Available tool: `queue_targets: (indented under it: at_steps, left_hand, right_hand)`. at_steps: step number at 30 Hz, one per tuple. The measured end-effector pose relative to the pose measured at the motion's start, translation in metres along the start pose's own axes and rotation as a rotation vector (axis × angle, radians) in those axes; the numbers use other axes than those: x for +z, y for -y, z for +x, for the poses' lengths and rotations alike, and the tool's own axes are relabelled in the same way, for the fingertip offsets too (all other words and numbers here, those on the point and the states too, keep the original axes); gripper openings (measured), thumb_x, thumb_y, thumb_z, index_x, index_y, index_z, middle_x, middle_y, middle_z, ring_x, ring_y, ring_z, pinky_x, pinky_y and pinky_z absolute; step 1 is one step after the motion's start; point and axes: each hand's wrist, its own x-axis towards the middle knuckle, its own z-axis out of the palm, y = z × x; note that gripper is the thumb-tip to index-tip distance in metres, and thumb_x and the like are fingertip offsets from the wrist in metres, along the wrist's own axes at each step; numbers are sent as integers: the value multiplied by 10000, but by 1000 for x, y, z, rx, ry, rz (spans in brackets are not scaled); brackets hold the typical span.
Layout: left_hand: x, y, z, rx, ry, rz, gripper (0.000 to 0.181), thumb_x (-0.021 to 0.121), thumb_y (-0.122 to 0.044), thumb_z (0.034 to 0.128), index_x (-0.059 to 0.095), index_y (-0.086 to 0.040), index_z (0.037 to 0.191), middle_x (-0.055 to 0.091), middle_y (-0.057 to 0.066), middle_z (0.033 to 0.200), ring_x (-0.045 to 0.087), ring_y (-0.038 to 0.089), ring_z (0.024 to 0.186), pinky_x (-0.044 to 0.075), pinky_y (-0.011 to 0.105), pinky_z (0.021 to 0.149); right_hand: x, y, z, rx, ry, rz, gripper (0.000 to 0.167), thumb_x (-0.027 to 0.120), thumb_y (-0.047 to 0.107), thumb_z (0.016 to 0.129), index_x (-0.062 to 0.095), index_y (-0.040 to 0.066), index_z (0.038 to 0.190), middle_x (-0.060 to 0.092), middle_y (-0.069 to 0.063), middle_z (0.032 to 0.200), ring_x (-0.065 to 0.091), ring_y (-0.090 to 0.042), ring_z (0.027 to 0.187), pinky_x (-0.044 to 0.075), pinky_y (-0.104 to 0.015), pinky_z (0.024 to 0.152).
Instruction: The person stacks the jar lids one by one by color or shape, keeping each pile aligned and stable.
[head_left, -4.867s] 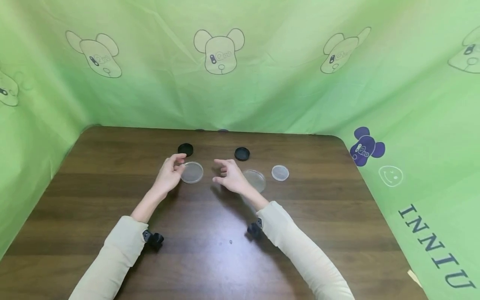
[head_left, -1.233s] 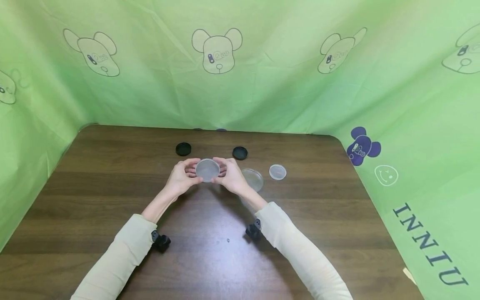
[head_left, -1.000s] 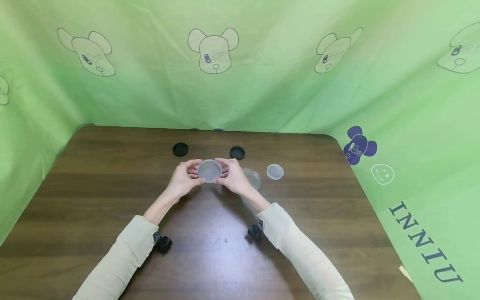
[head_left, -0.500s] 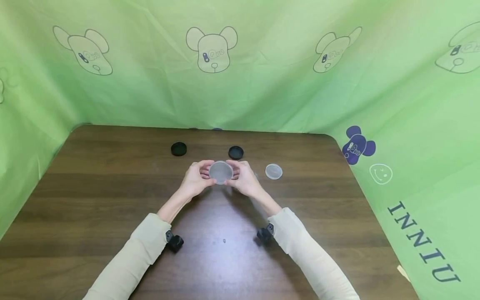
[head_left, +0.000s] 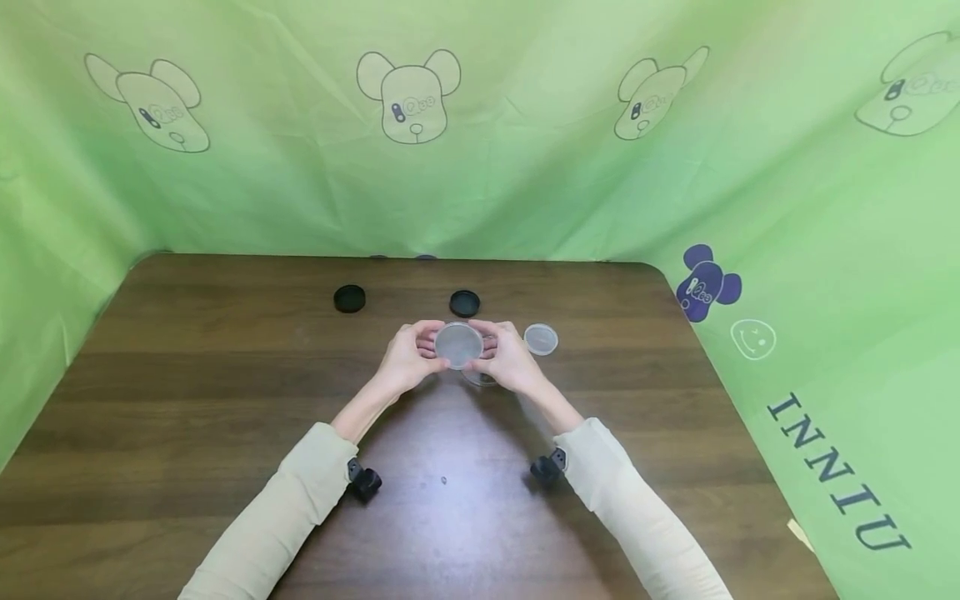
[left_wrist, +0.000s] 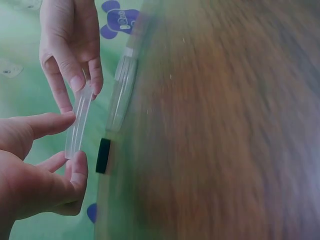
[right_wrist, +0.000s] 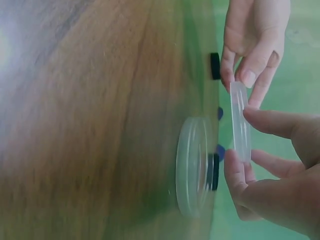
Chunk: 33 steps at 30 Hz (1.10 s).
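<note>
A clear round petri dish [head_left: 459, 345] is held up off the table between both hands. My left hand [head_left: 407, 360] pinches its left edge between thumb and fingers, and my right hand [head_left: 512, 358] pinches the right edge the same way. Seen edge-on in the left wrist view, the dish [left_wrist: 79, 125] stands tilted, with stacked rims. Below and behind it lies a larger clear petri dish [head_left: 478, 379] on the table, mostly covered by the held dish and my right hand; the right wrist view shows this larger dish [right_wrist: 187, 165] more fully.
Two shallow black round lids or dishes [head_left: 349, 298] [head_left: 465, 303] lie toward the back of the wooden table [head_left: 187, 400]. A small clear dish [head_left: 541, 339] lies just right of my right hand. Green printed cloth [head_left: 525, 192] hangs behind and beside the table.
Earlier the dish lay on the table by my left hand while my right hand held nothing. Both hands then raised it, and over the last second carried it right, over the larger dish.
</note>
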Motion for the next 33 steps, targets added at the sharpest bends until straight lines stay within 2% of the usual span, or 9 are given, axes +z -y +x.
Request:
queue_targets:
  at_steps: [8,12,18,22,27,33]
  left_hand:
    - [17,-2,4,60,24,80,598,776,106,719,570,22,1274,509,173,1101,612,269,930,528,278,821]
    - [26,-3,5,71,46,108,600,775,110,716,567,30,1273,515,175,1101,613,267,926,528,267,817]
    - [37,-3,8,79,43,158,603,772,114,701,567,42,1264,527,177,1091,597,250,907,521,248,803]
    - [40,-3,9,73,47,159,609,772,114,699,565,43,1268,526,177,1094,587,252,916,519,249,804]
    - [41,-1,9,47,40,156,613,774,109,702,567,31,1275,522,161,1098,563,237,930,513,259,814]
    - [44,-1,11,68,50,181,604,779,96,702,567,45,1265,526,177,1097,563,245,935,510,274,817]
  right_hand:
    - [-15,-8,-9,9,6,-48,652,747,-84,769,464,-98,1357,393,-298,1219,618,-373,979,550,-312,792]
    - [-21,-15,-13,2,1,-72,645,748,-87,766,470,-106,1348,429,-309,1202,623,-375,952,553,-328,775]
    - [-26,-24,-15,-20,5,-117,629,749,-80,768,479,-112,1336,451,-308,1192,624,-378,932,554,-341,763]
    - [-27,-26,-16,-11,5,-125,636,751,-81,765,481,-106,1340,451,-306,1197,620,-377,938,552,-345,770]
    - [-28,-29,-13,-51,15,-129,624,756,-89,754,491,-130,1317,503,-307,1176,630,-376,914,555,-351,758]
    - [-30,-33,-13,-57,26,-129,616,763,-84,753,499,-137,1307,561,-289,1169,647,-362,904,561,-353,748]
